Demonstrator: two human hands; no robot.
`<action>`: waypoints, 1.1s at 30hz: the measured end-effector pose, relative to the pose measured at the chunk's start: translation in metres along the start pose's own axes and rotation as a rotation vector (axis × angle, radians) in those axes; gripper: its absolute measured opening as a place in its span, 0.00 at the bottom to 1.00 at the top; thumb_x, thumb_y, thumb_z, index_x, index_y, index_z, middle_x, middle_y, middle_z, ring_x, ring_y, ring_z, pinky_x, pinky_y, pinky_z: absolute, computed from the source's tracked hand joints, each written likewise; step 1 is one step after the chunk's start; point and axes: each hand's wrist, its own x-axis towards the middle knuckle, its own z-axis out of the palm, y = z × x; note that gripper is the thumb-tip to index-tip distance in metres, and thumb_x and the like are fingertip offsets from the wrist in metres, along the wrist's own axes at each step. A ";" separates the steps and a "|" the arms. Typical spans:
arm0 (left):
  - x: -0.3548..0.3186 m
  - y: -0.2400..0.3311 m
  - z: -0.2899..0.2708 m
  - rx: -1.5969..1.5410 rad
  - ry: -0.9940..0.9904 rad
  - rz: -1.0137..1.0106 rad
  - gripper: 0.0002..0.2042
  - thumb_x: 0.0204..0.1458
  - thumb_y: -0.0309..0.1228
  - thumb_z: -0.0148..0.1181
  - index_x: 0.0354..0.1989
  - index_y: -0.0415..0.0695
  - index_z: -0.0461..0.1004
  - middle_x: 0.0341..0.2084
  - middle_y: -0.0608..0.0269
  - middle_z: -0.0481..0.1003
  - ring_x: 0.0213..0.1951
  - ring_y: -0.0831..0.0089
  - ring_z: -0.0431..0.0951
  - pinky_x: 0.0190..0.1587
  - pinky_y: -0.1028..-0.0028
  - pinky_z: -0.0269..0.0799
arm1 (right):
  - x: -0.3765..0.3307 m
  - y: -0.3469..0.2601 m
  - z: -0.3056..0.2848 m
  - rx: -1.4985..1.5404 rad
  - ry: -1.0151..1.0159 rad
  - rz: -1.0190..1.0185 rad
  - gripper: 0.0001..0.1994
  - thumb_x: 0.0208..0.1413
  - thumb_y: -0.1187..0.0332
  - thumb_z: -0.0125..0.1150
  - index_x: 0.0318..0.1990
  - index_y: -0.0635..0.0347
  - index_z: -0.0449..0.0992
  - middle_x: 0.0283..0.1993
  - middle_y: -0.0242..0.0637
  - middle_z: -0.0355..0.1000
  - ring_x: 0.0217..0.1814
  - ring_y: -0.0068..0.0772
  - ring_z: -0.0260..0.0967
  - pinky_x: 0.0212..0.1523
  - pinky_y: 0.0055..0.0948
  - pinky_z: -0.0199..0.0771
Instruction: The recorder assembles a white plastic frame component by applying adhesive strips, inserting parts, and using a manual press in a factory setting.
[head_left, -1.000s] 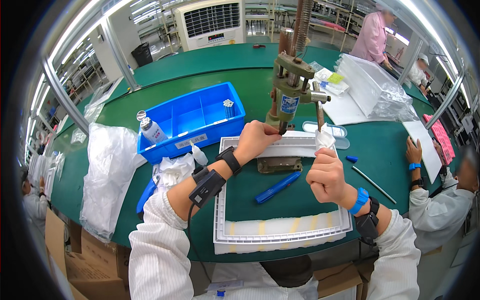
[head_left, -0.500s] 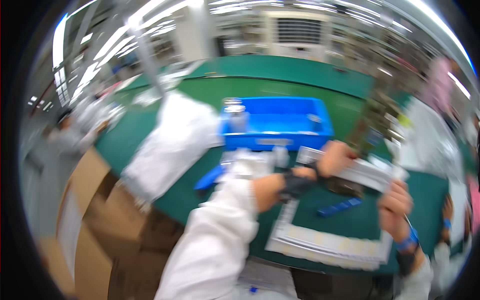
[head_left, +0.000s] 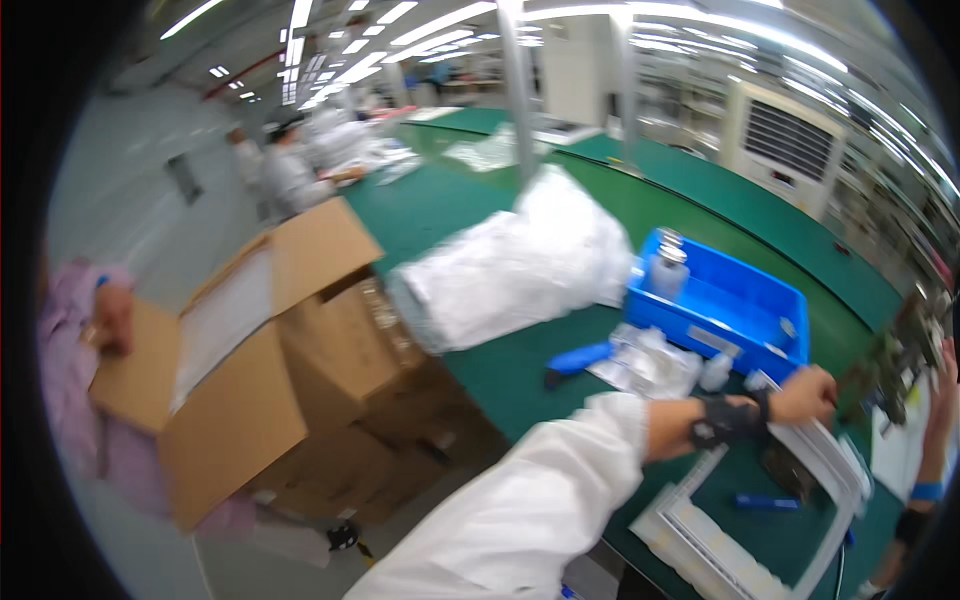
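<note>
Evidently, my left hand [head_left: 803,396] is resting at the far edge of the white frame [head_left: 843,478], on the green table [head_left: 515,388] beside the press [head_left: 893,348]; blur is keeping me from telling whether it is clamped. My right hand [head_left: 941,392] is showing only partly, its grip unreadable, so I am favouring a steady frame and careful spacing.

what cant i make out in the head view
Head view, right hand: cut by the right edge, its grip unclear.
Head view, left hand: blurred; whether it pinches the white frame is unclear.
Head view, green press: fine parts blurred.
Head view, label on the blue bin: blurred.
Head view, cardboard box: bottom hidden by its near flap.
</note>
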 end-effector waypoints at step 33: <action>-0.010 0.013 -0.112 -0.147 -0.495 -0.638 0.06 0.60 0.34 0.59 0.38 0.45 0.72 0.45 0.60 0.80 0.49 0.76 0.77 0.44 0.77 0.68 | -0.201 -0.093 -0.063 -0.333 -0.756 0.755 0.17 0.63 0.56 0.56 0.30 0.62 0.77 0.23 0.32 0.72 0.25 0.23 0.65 0.29 0.28 0.66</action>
